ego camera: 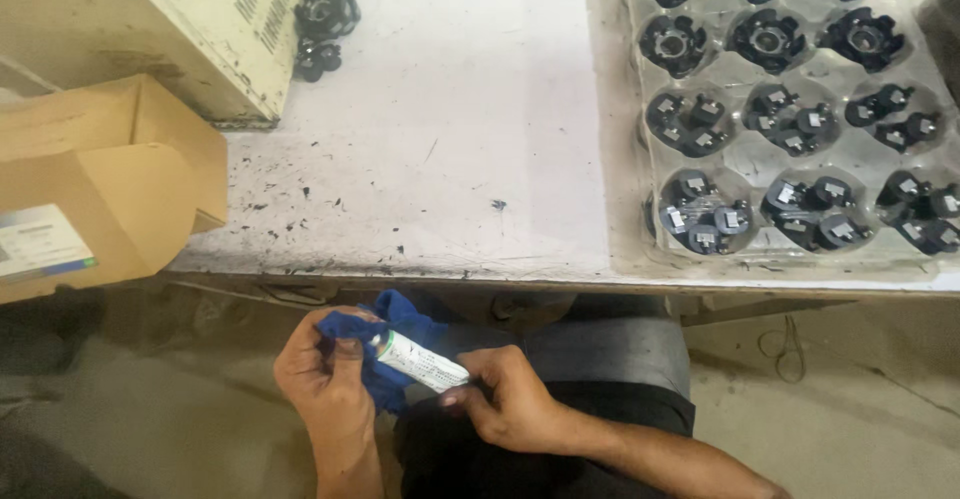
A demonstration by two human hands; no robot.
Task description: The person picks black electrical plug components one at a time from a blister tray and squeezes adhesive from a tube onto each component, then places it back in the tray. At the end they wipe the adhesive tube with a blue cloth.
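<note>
A small white tube (pixel 422 361) with a green band lies slantwise between both hands, held low over the person's lap, below the front edge of the desk (pixel 450 109). The right hand (pixel 505 399) has its grip clenched on the tube's lower end, while the left hand (pixel 325 369) presses a blue cloth (pixel 400 324) against the tube's upper tip, its grip grasping the cloth. Up on the desk, a clear plastic tray (pixel 640 199) holds black round parts (pixel 770 39) in its pockets, well apart from a cardboard box (pixel 110 179) at the left.
</note>
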